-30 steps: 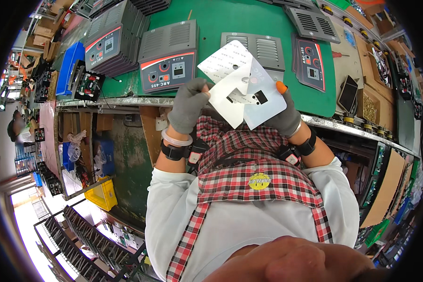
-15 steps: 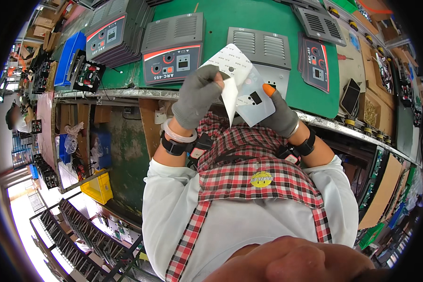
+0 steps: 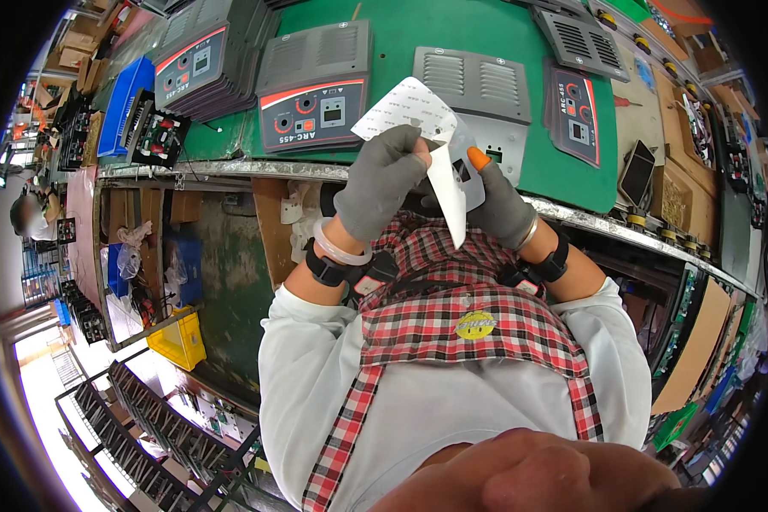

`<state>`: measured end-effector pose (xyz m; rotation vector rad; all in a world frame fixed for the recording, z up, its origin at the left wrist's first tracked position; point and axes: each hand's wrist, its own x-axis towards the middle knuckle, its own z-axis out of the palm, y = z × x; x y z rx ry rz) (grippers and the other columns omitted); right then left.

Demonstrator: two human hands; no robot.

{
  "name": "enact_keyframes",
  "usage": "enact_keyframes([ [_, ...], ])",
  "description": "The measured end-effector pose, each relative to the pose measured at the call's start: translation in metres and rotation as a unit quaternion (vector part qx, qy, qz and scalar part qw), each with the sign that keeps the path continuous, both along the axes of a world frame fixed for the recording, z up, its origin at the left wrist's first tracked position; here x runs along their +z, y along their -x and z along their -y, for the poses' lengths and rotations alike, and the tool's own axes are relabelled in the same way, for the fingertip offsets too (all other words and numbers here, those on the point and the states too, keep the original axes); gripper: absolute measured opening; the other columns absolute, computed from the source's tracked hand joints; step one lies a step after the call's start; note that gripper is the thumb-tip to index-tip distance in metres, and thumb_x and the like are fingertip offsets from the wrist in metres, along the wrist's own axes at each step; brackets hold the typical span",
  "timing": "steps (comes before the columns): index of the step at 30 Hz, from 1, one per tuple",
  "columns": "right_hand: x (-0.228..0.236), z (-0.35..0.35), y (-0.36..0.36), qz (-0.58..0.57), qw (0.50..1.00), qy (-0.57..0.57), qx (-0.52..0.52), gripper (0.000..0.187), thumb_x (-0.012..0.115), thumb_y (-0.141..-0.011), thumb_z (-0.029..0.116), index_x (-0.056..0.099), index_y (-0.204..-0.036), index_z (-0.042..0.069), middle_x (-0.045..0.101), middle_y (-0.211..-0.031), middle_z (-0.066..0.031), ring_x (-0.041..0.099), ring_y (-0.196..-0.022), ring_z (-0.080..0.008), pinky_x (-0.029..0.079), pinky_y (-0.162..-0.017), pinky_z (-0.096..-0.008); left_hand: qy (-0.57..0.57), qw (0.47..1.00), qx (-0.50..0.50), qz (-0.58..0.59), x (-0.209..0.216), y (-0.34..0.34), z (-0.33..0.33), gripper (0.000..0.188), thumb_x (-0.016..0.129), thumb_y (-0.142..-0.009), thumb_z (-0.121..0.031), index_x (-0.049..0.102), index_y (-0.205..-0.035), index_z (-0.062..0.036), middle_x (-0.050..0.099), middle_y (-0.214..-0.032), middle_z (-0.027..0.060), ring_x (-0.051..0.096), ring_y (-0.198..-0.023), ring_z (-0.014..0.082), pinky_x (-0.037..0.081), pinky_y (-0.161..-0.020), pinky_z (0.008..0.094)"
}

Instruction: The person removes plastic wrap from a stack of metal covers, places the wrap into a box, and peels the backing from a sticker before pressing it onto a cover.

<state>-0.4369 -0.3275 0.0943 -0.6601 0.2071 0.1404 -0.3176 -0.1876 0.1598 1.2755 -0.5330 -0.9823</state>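
My left hand [image 3: 379, 186], in a grey glove with bare fingertips, pinches the peeled edge of white backing paper [image 3: 449, 194]. That paper folds down in a long strip from an adhesive panel label [image 3: 408, 104], whose far left part still shows its printed backing. My right hand [image 3: 505, 208], gloved in grey with an orange cover on the thumb, grips the label's right side. The label's bared part is mostly hidden behind the strip and the hands. Just beyond, a grey vented metal panel [image 3: 497, 135] with small cutouts lies on the green bench mat [image 3: 401, 34].
Left of the label lies a vented panel with a dark control face [image 3: 311, 119], beside a stack of similar panels [image 3: 198, 72]. More panels [image 3: 573, 115] lie at the right. A blue bin [image 3: 126, 107] stands far left. The bench's metal edge [image 3: 589, 222] runs near my forearms.
My left hand has moved right toward my right hand, pulling the backing paper across. The peeled strip now hangs longer and farther right, covering more of the label's bared part.
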Motion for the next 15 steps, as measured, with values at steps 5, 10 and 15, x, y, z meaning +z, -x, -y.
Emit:
enact_keyframes([
  [5, 0.012, 0.002, 0.003, 0.083, 0.989, 0.115, -0.032, 0.059, 0.033, -0.091, 0.046, 0.036, -0.131, 0.003, 0.047, -0.128, -0.0139, 0.049, -0.115, -0.0206, 0.039, -0.099, -0.0322, 0.104, 0.989, 0.026, -0.101, 0.005, -0.003, -0.007, 0.013, 0.05, -0.08, -0.011, 0.049, -0.087, -0.0002, 0.058, -0.079, 0.0115, 0.063, -0.062, 0.0223, 0.054, -0.059, 0.03],
  [10, 0.017, 0.003, -0.004, 0.065, 0.988, -0.12, -0.077, 0.065, 0.03, -0.09, 0.051, 0.029, -0.135, 0.005, 0.04, -0.133, -0.0151, 0.043, -0.121, -0.0253, 0.035, -0.102, -0.0364, 0.076, 0.997, -0.008, -0.012, -0.001, -0.003, -0.015, 0.016, 0.056, -0.079, -0.015, 0.048, -0.082, -0.0018, 0.055, -0.077, 0.0071, 0.06, -0.061, 0.0187, 0.05, -0.055, 0.0277],
  [15, 0.015, 0.014, -0.003, 0.078, 0.978, -0.168, -0.093, 0.065, 0.026, -0.091, 0.05, 0.026, -0.136, 0.003, 0.038, -0.134, -0.0163, 0.041, -0.122, -0.0293, 0.034, -0.104, -0.0392, 0.041, 0.995, -0.031, 0.082, -0.011, 0.0, -0.02, 0.017, 0.058, -0.077, -0.017, 0.048, -0.081, -0.0035, 0.054, -0.079, 0.0047, 0.058, -0.071, 0.0161, 0.049, -0.06, 0.0266],
])
